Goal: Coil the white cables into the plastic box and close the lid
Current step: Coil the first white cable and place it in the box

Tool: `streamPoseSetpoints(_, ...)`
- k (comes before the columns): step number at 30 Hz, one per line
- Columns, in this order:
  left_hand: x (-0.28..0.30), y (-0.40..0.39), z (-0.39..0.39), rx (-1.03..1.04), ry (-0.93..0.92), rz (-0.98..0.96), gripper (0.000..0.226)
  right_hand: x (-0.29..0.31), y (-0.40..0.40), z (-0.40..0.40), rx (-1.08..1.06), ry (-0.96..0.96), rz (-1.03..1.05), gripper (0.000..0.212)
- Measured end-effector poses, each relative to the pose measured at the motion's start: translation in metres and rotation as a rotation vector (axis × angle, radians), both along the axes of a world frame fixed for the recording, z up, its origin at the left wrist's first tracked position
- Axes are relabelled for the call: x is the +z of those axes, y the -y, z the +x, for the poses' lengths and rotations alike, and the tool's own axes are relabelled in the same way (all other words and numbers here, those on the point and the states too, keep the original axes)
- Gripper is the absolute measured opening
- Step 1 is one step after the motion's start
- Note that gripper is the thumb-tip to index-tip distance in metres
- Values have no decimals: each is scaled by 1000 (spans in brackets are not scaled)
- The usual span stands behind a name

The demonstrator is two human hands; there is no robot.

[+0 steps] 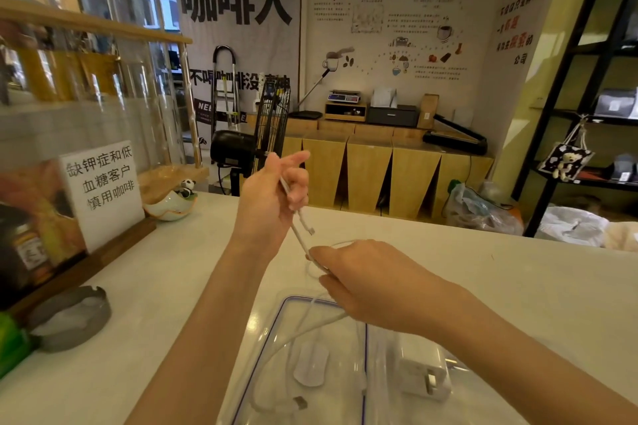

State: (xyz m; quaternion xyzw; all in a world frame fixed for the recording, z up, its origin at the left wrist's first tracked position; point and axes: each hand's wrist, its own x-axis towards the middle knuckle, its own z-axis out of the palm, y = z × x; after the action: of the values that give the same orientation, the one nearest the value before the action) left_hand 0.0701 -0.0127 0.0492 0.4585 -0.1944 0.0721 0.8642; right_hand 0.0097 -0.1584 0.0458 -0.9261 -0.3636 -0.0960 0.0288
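Note:
My left hand (276,198) is raised above the counter, pinching the plug end of a thin white cable (299,238). The cable runs taut down to my right hand (359,281), which grips it lower, just above the table. From there it trails into the clear plastic box (266,348) with a blue-edged rim at the near edge. Inside or beside the box lie more white cable with a USB plug (299,402) and a white charger brick (426,373). I cannot tell the lid apart from the box.
A grey ashtray (70,317) sits at the left on the white counter (518,286). Behind it stand a sign in a wooden holder (103,190) and a small panda bowl (172,203). A black fan (255,134) stands beyond the counter's far edge.

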Motion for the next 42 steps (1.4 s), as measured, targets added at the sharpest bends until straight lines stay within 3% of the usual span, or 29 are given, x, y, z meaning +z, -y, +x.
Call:
streamPoseSetpoints(4,-1,5,-6,202,139,604,34,20,5,-1,36,201,-41,22)
streamPoseSetpoints(7,2,12,-18,179,197,944,31,36,10,-1,144,352,-6,17)
streamPoseSetpoints(9,6,14,-24,30,171,1000,39,44,17,1,193,399,73,18)
streamPoseSetpoints(11,12,11,-29,-168,102,996,47,53,25,2,205,384,109,6)
streamPoseSetpoints(12,14,7,-30,-264,87,997,48,59,28,3,192,362,127,12)
streamPoseSetpoints(14,16,-2,-30,-491,88,953,48,66,37,6,174,337,136,26)
streamPoseSetpoints(17,19,-14,-30,-891,127,717,44,69,50,13,158,376,267,26)
streamPoseSetpoints(20,22,-14,-29,-1240,138,276,46,61,54,20,130,305,508,25)
streamPoseSetpoints(22,25,-7,-30,-1346,93,-31,46,49,46,23,77,184,572,36)
streamPoseSetpoints(24,29,-2,-32,-1291,95,-249,44,39,35,22,17,40,566,43)
streamPoseSetpoints(27,34,-3,-34,-1127,26,-499,38,28,21,22,-41,-140,479,37)
streamPoseSetpoints(33,24,-7,-21,-769,-10,-583,45,10,4,4,-10,-239,175,44)
streamPoseSetpoints(37,21,0,-17,-313,0,-332,42,15,2,-9,22,-154,53,41)
streamPoseSetpoints(42,12,1,-13,157,142,295,31,34,7,-21,-13,-16,-24,24)
